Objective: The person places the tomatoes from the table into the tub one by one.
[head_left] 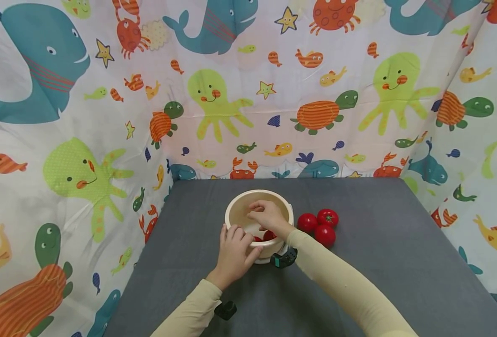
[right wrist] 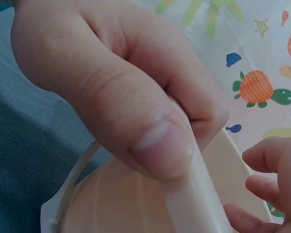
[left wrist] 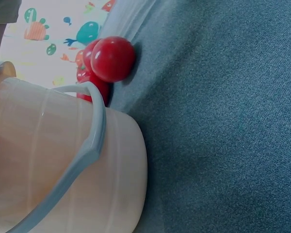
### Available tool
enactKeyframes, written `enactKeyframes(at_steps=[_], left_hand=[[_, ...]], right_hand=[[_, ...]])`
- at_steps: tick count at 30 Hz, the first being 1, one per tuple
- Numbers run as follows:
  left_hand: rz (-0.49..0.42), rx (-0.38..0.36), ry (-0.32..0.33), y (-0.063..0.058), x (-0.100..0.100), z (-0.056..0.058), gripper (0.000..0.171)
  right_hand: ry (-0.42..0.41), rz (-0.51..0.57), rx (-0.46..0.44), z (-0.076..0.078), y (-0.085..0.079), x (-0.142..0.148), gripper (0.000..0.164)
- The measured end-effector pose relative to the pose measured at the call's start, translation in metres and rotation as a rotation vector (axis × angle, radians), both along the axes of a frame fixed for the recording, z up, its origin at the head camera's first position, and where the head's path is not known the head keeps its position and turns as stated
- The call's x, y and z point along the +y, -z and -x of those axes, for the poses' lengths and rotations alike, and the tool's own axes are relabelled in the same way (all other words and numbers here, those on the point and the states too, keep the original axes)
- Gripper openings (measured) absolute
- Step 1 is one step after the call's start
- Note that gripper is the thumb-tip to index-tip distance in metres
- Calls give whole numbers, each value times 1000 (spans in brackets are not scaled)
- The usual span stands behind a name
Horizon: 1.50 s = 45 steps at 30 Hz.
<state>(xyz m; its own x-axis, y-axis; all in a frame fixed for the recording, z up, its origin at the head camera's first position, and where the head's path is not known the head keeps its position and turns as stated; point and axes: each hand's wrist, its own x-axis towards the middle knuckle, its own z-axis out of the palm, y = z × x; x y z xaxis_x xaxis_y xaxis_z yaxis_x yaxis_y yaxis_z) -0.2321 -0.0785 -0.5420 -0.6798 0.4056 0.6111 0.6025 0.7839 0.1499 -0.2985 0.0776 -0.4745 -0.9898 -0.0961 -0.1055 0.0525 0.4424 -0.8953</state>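
A cream bucket point(head_left: 264, 251) stands on the grey table, with red tomatoes point(head_left: 269, 235) partly visible inside. At its near left rim my left hand point(head_left: 234, 255) holds on, fingers over the edge and thumb on the outside. My right hand point(head_left: 270, 218) reaches over the right rim, above the bucket's inside, fingers loosely bent; no object shows in it. In the right wrist view the right thumb point(right wrist: 165, 150) overlaps the rim. Three tomatoes point(head_left: 325, 235) lie together right of the bucket.
The bucket's pale handle point(left wrist: 87, 150) hangs down its outside. Grey cloth covers the table point(head_left: 370, 243). A white curtain point(head_left: 248, 84) printed with sea animals stands behind and at both sides. Each wrist wears a dark strapped device point(head_left: 284, 258).
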Motion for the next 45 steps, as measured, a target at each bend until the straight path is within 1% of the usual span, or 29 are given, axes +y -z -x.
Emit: enactKeyframes(at_steps=[3,7,11,15,18,21,26,28,31,34,37,40,45], left_hand=[[-4,14,6,1,0,0,42],[-6,30,11,1,0,1,41],[-15,33,12,0,-1,3,38],[-6,9,5,-3,-2,4,35],[-1,2,2,-5,-2,6,33],[-9,10,2,-5,-3,6,33],[-15,18,-1,-2,-4,6,33],[-13,9,-2,-1,-3,6,33],[-10,-16,-2,0,-2,6,32],[-9,-29,-4,2,0,6,33],[-11,-16,-3,2,0,5,33],[-23,-1,6,1,1,5,33],[-33,10,14,1,2,3,33]], right_hand=[[3,1,4,-1,0,1,34],[-10,8,21,0,-6,6,35],[-38,6,57,0,-22,23,37],[-44,-34,85,2,-45,50,39],[-24,-66,82,4,-61,74,42],[1,-97,79,5,-72,101,43],[35,-144,92,1,-81,149,46],[48,-155,96,-2,-83,169,47],[77,-179,95,-9,-83,199,52],[117,-206,95,-16,-77,226,58],[157,-205,83,-23,-65,246,61],[182,-191,63,-30,-52,259,62],[186,-172,32,-42,-30,274,64]])
